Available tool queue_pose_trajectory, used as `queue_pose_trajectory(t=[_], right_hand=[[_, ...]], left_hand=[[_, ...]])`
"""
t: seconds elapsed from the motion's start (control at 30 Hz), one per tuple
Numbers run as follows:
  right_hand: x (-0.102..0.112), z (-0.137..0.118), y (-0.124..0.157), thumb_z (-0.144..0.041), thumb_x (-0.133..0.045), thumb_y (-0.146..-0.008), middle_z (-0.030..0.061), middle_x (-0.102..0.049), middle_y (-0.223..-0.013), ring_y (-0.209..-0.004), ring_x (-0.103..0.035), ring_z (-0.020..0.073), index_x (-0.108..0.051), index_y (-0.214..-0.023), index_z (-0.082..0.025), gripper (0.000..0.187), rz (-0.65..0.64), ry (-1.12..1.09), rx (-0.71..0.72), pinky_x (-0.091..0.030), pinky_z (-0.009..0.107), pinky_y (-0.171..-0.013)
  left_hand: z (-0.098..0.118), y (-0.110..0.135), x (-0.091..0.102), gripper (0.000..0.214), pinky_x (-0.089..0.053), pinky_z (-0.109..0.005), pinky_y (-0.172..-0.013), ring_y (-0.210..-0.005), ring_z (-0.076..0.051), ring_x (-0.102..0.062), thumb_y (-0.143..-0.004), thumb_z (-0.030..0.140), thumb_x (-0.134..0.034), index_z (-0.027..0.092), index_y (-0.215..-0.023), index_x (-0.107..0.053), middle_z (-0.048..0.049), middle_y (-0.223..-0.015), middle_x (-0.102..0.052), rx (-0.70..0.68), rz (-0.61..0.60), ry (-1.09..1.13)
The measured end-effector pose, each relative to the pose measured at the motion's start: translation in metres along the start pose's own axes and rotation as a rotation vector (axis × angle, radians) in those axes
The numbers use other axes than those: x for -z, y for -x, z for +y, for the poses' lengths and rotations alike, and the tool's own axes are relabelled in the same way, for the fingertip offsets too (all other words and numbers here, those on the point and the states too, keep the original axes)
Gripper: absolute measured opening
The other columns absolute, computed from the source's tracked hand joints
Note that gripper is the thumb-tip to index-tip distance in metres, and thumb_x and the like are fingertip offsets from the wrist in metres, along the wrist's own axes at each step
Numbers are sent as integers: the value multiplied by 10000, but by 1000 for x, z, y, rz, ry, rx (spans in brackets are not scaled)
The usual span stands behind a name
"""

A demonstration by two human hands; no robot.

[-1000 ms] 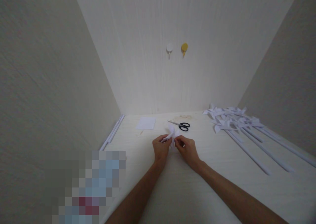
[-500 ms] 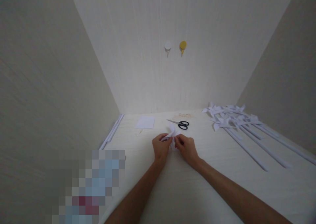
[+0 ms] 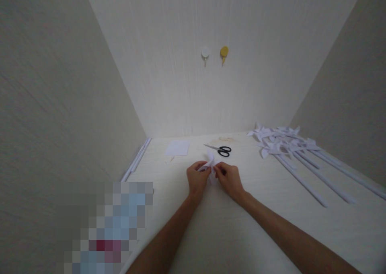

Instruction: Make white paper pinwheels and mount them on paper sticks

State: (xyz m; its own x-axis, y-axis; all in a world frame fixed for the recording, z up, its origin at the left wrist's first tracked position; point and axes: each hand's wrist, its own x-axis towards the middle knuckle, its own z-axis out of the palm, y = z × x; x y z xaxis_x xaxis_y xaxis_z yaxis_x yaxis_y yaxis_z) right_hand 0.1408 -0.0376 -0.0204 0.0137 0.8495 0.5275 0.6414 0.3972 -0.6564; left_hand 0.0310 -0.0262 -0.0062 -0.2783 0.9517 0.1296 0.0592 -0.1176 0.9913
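Observation:
A white paper pinwheel head with curled blades is held up just above the table. My left hand is closed on it, with fingers and thumb pinching the folded blades. Right against the pinwheel's middle, my right hand is closed in a pinch. Whatever lies between its fingertips is too small to make out. Scissors with black handles lie just beyond my hands, blades toward the left. Farther left rests a square of white paper, with a small thin tan stick near it.
Several finished paper pinwheels on rolled sticks lie at the right. Rolled paper sticks lie along the left wall. Small tan sticks sit by the back wall, which bears a white hook and a yellow hook. A blurred patch covers the lower left.
My hands stay at the pinwheel, with the right hand shifted very slightly to the right. The view has tilted a little; nothing else has visibly moved.

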Motion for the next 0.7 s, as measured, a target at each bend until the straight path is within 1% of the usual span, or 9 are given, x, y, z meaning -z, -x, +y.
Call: queue_pose_trajectory(t=[0.07,0.2,0.3,0.47,0.7], right_hand=[[1,0,-2,-219,-444,-765,-8,-528,-423,-393,-474,94,-536,-515,-159,273,-26,-46,-43,-333,189,-440],[3,0,-4,-194,-456,-741,-7,-522,-443,-414,-446,99,-561,-538,-155,232,-14,-25,-37,-314,201,-441],[3,0,-3,-175,-459,-727,1,-531,-468,-437,-434,105,-581,-549,-151,217,-19,-8,-25,-310,214,-466],[2,1,-3,-164,-445,-738,12,-558,-503,-463,-450,107,-602,-577,-141,225,-49,-13,-14,-315,215,-490],[1,3,-4,-152,-450,-735,14,-559,-507,-467,-453,102,-604,-587,-131,215,-61,-24,-20,-308,203,-484]], left_hand=[[-1,-1,0,159,-438,-210,-519,-541,-128,-573,-484,82,-621,124,-636,-644,-18,-591,-636,-20,-10,-14],[-4,-1,1,165,-429,-201,-500,-523,-123,-568,-500,88,-605,128,-655,-647,-14,-580,-637,-55,-50,-48],[-4,-1,1,163,-421,-198,-486,-504,-117,-557,-503,90,-601,128,-654,-650,-11,-564,-633,-69,-55,-79],[-2,0,2,168,-429,-194,-496,-518,-117,-565,-495,78,-599,128,-647,-653,-8,-573,-638,-43,-52,-73],[-3,-1,2,190,-435,-192,-513,-540,-115,-570,-499,76,-592,118,-674,-654,-8,-600,-645,-15,-44,-81]])
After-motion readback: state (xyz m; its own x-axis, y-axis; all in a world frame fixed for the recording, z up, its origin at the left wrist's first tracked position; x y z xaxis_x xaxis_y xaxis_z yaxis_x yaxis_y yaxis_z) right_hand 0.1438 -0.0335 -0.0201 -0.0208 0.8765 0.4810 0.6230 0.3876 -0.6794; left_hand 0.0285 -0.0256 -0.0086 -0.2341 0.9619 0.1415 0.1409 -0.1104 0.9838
